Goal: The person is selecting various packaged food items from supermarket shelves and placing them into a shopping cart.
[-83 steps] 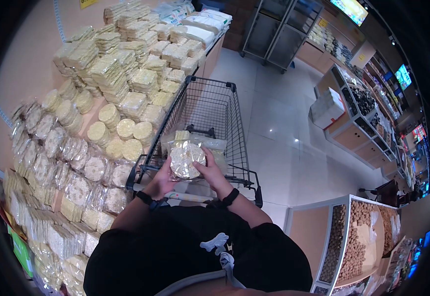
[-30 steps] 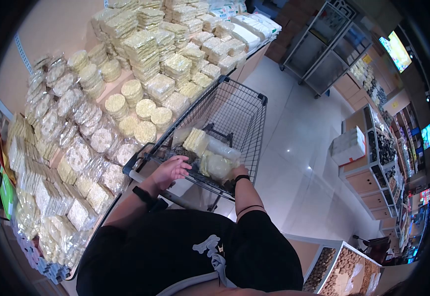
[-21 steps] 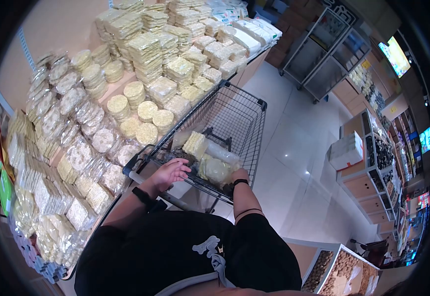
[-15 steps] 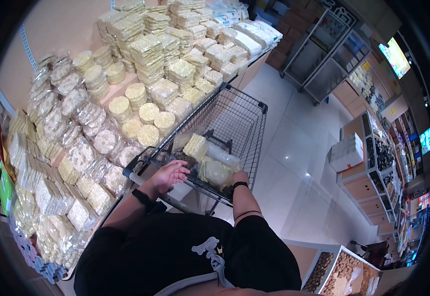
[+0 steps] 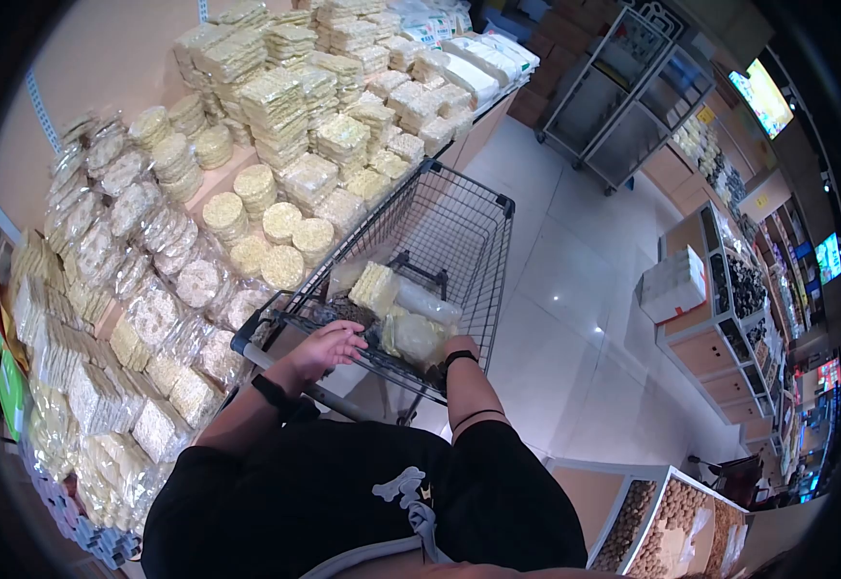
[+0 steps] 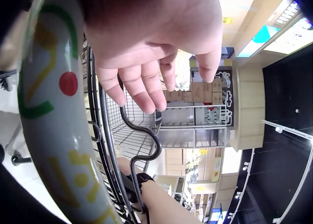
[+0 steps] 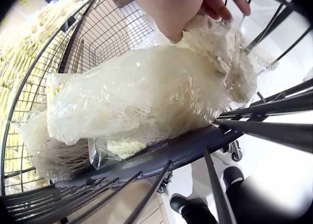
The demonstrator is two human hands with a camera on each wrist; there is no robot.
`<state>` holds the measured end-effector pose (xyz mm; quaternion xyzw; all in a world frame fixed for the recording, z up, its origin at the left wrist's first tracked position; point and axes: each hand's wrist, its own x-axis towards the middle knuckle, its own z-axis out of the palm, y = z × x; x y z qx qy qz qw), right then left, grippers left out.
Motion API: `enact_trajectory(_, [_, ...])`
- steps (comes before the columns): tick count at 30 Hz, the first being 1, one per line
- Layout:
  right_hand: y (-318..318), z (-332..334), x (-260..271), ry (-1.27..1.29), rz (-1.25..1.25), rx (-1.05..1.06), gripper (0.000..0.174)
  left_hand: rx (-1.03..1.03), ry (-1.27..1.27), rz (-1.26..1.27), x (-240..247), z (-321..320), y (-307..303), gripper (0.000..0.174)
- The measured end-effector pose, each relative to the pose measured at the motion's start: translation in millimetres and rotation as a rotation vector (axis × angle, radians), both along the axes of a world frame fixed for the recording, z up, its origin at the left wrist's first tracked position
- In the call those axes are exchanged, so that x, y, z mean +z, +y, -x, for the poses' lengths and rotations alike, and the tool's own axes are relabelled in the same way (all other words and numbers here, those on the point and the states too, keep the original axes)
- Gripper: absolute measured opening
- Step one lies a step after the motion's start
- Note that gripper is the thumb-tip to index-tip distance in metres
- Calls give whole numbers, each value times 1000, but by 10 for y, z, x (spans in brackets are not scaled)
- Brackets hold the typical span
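In the head view my left hand is held over the near end of the shopping cart, fingers loosely bent with nothing in them. The left wrist view shows that hand palm toward the camera beside the cart's handle. My right hand reaches into the basket. In the right wrist view its thumb and fingers grip the far end of a clear plastic package of pale, whitish food. Against it lies a long, pale plastic-wrapped package. A yellowish noodle block lies farther left in the cart.
A display at left holds stacked noodle blocks, round noodle cakes and bagged round cakes. A wheeled metal rack stands at the back. Bins of nuts and a white box are at right.
At first both hands held a wrapped round cake package above the cart. Now the left hand is away from it, and the right hand is down in the basket among the packages.
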<state>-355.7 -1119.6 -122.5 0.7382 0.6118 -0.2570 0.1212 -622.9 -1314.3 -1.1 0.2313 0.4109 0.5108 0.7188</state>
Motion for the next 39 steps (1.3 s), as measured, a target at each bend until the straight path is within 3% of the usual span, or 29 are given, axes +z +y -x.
enact_trajectory(5, [-38, -3, 0, 26, 168, -16, 39, -9, 31, 7, 62, -5, -14, 28])
enact_trajectory(7, [-128, 27, 293, 61, 240, 13, 48, -13, 29, 3, 40, -10, -13, 28])
enact_trajectory(17, [481, -246, -606, -52, 104, 342, 48, 6, 93, -10, 43, -31, 4, 30])
enact_trajectory(20, [368, -155, 163, -56, 8, 349, 47, 11, 99, -22, 57, -44, 15, 30])
enact_trajectory(23, [489, -260, 384, 120, -49, 289, 43, 24, 93, -7, 95, -50, 4, 30])
enact_trajectory(25, [265, -351, 997, 258, -62, 241, 41, 65, 75, -13, 91, -71, 2, 29])
enact_trajectory(26, [118, -431, 1318, 391, -67, 189, 40, 86, 61, -28, 60, -64, 11, 28])
enact_trajectory(31, [-316, -1296, 1803, 667, -266, 281, 36, 265, 146, -126, -59, -40, -35, 17])
enact_trajectory(32, [-462, -1433, 1917, 643, -258, 275, 34, 329, 316, -201, -18, -73, -65, 14])
enact_trajectory(33, [-616, -1564, 1982, 620, -251, 273, 32, 323, 319, -208, 67, -58, -128, 14])
enact_trajectory(35, [-866, -1806, 1926, 634, -302, 361, 37, 253, 1028, -329, 244, 35, -327, 15])
enact_trajectory(37, [-1169, -1803, 2012, 722, -158, 367, 33, 333, 1568, -459, 361, 141, -450, 14])
enact_trajectory(39, [-1389, -1712, 1924, 793, -92, 506, 26, 296, 1671, -393, 327, 264, -567, 19])
